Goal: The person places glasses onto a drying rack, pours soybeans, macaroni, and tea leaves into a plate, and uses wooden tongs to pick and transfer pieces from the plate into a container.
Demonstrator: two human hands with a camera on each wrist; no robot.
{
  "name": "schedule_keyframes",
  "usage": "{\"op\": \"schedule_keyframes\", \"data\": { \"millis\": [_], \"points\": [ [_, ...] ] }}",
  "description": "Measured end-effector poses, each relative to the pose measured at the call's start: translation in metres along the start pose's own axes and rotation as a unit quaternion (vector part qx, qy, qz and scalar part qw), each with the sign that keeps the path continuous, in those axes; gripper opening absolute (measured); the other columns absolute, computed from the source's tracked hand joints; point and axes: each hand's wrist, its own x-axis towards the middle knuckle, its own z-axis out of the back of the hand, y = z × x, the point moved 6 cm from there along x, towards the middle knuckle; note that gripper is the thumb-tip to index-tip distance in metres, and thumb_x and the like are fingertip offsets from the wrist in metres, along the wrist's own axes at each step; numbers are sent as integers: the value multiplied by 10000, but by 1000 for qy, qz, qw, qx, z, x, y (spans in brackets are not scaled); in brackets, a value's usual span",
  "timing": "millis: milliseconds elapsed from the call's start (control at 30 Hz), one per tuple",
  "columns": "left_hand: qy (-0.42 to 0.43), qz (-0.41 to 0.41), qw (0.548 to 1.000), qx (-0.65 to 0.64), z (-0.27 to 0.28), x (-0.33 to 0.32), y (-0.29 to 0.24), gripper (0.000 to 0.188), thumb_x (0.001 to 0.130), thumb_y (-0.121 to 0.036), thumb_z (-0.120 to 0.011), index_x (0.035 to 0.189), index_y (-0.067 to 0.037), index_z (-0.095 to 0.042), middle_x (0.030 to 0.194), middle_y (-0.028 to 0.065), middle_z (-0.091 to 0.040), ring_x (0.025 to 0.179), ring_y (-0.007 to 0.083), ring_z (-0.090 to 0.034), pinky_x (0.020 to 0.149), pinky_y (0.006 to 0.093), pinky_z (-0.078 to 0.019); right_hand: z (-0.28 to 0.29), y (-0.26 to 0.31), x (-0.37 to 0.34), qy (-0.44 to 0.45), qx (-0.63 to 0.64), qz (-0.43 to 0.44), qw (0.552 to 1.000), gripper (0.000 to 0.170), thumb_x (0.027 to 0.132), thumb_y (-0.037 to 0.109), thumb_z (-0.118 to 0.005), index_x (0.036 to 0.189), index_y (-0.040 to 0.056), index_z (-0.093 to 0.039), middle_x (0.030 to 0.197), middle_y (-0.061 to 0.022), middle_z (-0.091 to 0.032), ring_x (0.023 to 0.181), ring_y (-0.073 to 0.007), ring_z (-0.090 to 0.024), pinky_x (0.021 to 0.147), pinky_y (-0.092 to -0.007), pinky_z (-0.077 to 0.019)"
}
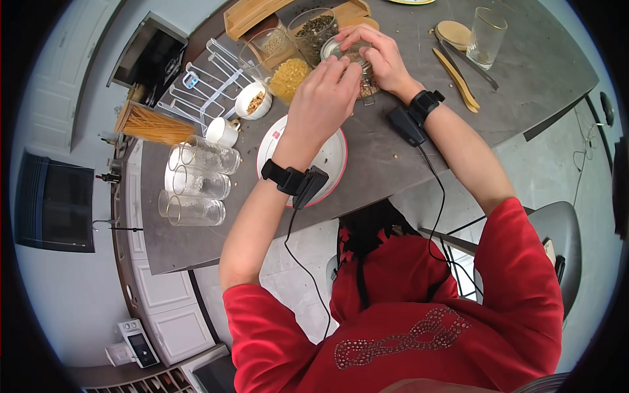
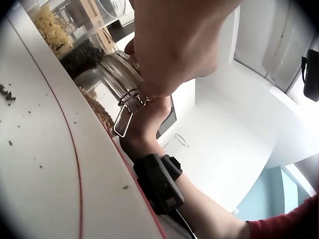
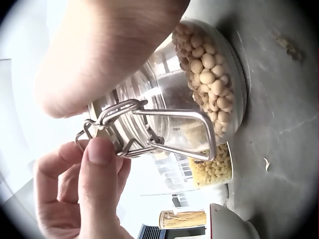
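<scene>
A clip-top glass jar (image 3: 164,74) of pale round beans (image 3: 207,74) stands on the table, its wire clasp (image 3: 174,114) hanging loose down the side. My left hand (image 1: 321,98) is at the lid's near edge; in the right wrist view its thumb (image 3: 99,164) and curled fingers pinch the upper wire of the clasp. From the other side my right hand (image 1: 386,62) grips the glass lid (image 1: 341,51), its fingers bent over the rim. Below my left wrist lies a red-rimmed white plate (image 1: 334,167) with dark crumbs. The left wrist view hides most of the left fingers.
Containers of yellow pasta (image 1: 288,80) and dark dried leaves (image 1: 313,31) stand behind the jar. Leftwards are a white bowl (image 1: 246,108), a mug (image 1: 221,133), several glasses (image 1: 203,181) and a wire rack (image 1: 196,98). Tongs (image 1: 458,82) and a tall glass (image 1: 486,39) are at right.
</scene>
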Motion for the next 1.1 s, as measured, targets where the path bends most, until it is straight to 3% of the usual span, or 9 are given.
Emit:
{"op": "schedule_keyframes", "data": {
  "millis": [67, 200, 267, 367, 567, 700, 800, 967, 1100],
  "points": [
    [-24, -36, 999, 19, 1, 1, -2, 169, 923, -136, -721, 1041, -61, -625, 993, 117, -667, 934, 314, -707, 783, 404, -592, -2, -1, -2, 10, 0, -11, 1000, 329, 820, 131, -460, 1017, -12, -681, 1214, -172, -710, 1220, -335, -635, 1091, -423, -460],
    [13, -22, 998, 61, 5, 4, -6, 178, 917, -123, -713, 1054, -59, -618, 1030, 142, -693, 991, 310, -723, 839, 396, -603, 0, 2, 2, -5, 3, 17, 1000, 272, 850, 78, -485, 1009, -6, -690, 1150, -171, -716, 1119, -336, -683, 1010, -405, -523],
    [14, -73, 989, 124, 0, 1, -11, 185, 912, -130, -706, 1049, -56, -608, 1096, 170, -710, 1029, 318, -733, 888, 392, -608, -1, -1, 0, -2, 10, 8, 1000, 269, 851, 75, -488, 1011, -5, -690, 1150, -169, -717, 1118, -331, -685, 1006, -405, -525],
    [50, -94, 975, 194, -1, 4, -20, 167, 903, -115, -692, 1026, -46, -602, 1137, 189, -717, 1052, 325, -739, 928, 393, -607, -1, -2, -2, 12, -1, -12, 1000, 313, 841, 104, -462, 1028, -9, -686, 1215, -170, -710, 1210, -322, -645, 1087, -418, -470],
    [101, -109, 958, 247, -4, 12, -23, 151, 884, -63, -663, 1018, -30, -603, 1091, 193, -716, 1017, 288, -745, 895, 380, -611, -2, -6, -1, 12, 24, -33, 999, 299, 849, 87, -464, 1027, -10, -683, 1223, -171, -705, 1199, -305, -652, 1082, -408, -476],
    [98, -111, 959, 240, -3, 15, -21, 150, 885, -77, -667, 1011, -24, -607, 1056, 172, -714, 973, 293, -743, 858, 381, -611, -2, -2, 0, 12, 16, -23, 1000, 286, 860, 87, -472, 1030, -8, -682, 1221, -162, -705, 1199, -304, -652, 1084, -406, -478],
    [94, -82, 980, 154, -3, 9, -14, 144, 902, -109, -685, 983, -11, -617, 1056, 156, -706, 955, 307, -734, 841, 387, -607, -1, -4, 0, 2, 13, -15, 1000, 259, 872, 83, -492, 1026, 5, -685, 1175, -150, -713, 1169, -306, -671, 1045, -402, -506],
    [52, -46, 995, 72, 10, 2, -15, 257, 915, -216, -759, 991, 3, -650, 1239, 192, -685, 1094, 332, -707, 909, 408, -586, 0, -1, 1, -15, 10, -1, 1000, 233, 882, 83, -507, 1016, 16, -686, 1124, -145, -719, 1138, -307, -688, 1005, -400, -533],
    [74, -16, 996, 42, 7, -9, -12, 294, 905, -233, -761, 1008, 28, -672, 1297, 222, -660, 1200, 358, -659, 995, 431, -555, -1, -2, -1, -11, 19, -8, 1000, 230, 878, 74, -513, 1021, 15, -683, 1120, -152, -718, 1135, -312, -687, 1002, -402, -534]
  ]
}}
